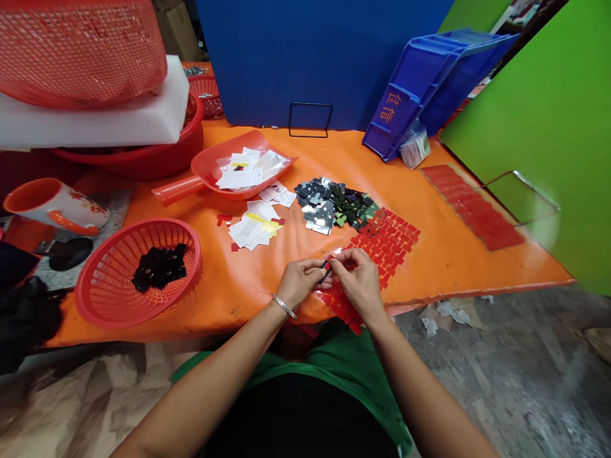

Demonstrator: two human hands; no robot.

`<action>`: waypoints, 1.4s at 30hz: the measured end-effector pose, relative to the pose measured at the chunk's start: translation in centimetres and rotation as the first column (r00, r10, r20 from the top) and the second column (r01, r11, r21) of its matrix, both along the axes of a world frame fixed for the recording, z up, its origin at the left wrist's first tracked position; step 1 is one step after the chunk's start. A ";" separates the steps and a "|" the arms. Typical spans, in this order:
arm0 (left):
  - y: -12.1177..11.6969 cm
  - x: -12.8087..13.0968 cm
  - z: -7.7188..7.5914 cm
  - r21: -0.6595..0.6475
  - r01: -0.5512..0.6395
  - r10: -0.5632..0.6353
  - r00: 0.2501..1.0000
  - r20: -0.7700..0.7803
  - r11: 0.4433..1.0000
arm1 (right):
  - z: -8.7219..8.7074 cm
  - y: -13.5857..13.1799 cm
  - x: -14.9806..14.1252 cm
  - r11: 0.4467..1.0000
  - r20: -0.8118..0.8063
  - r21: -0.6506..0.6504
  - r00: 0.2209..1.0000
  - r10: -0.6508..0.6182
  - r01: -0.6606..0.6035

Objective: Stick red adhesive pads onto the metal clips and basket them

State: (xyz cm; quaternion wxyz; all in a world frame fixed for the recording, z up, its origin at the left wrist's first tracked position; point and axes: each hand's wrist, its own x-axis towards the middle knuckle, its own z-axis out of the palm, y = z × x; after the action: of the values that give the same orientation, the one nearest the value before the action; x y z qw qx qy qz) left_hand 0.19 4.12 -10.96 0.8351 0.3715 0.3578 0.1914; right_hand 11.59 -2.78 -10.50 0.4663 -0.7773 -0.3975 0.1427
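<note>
My left hand, with a silver bangle at the wrist, pinches a small dark flat piece with red on its face. The fingertips of my right hand close on the same piece from the other side. Beneath and beyond my right hand spreads a sheet of red rectangular tabs, partly hidden by the hand. Just past my hands lies a pile of small flat plates, shiny grey on its left and dark green on its right. What the piece is exactly, I cannot make out.
To the left stands a red basket holding black pieces. A red scoop with papers and white slips lie behind. A mug, a blue bin, a wire stand and a red strip surround the work area.
</note>
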 end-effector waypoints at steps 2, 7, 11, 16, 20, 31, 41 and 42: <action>0.0 -0.1 -0.1 0.015 0.007 -0.007 1.000 0.017 1.000 | 0.4 -0.1 -0.2 1.000 0.056 -0.008 0.998 0.005 -0.005; -0.1 -0.4 -0.3 0.054 0.035 -0.037 0.998 0.048 0.998 | 0.7 -0.5 -0.2 0.995 0.148 0.001 0.984 -0.099 0.100; 0.0 -0.6 -0.3 0.058 0.050 -0.053 0.997 0.050 0.997 | 0.6 -0.7 0.3 1.000 -0.092 -0.010 0.995 -0.030 0.029; 0.0 -0.6 0.0 0.078 0.082 -0.087 0.994 0.065 0.994 | 0.6 -0.4 0.5 0.992 -0.516 0.026 0.848 0.120 -0.124; 0.0 -0.5 -0.1 0.069 0.084 -0.089 0.994 0.058 0.994 | 0.4 -0.2 0.4 0.996 -0.600 0.000 0.797 0.069 -0.086; -0.5 -0.9 2.2 0.229 0.025 -0.038 0.998 0.056 0.973 | 1.0 0.8 1.5 0.993 -0.336 -0.034 0.938 0.091 -0.109; 5.1 -14.8 8.6 0.884 0.024 0.570 0.756 -0.322 0.467 | -0.5 5.9 3.9 0.971 0.527 -0.201 0.822 0.217 -0.128; 5.8 -16.6 9.0 0.892 0.121 0.643 0.652 -0.402 0.435 | -0.5 6.3 3.9 0.968 0.548 -0.226 0.808 0.219 -0.109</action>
State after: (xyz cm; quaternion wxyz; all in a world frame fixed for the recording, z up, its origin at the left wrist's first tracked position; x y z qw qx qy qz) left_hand -16.43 9.95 -1.96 0.2765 0.7121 0.5560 0.3277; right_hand 15.48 3.52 -10.97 0.2389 -0.7864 -0.5693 -0.0194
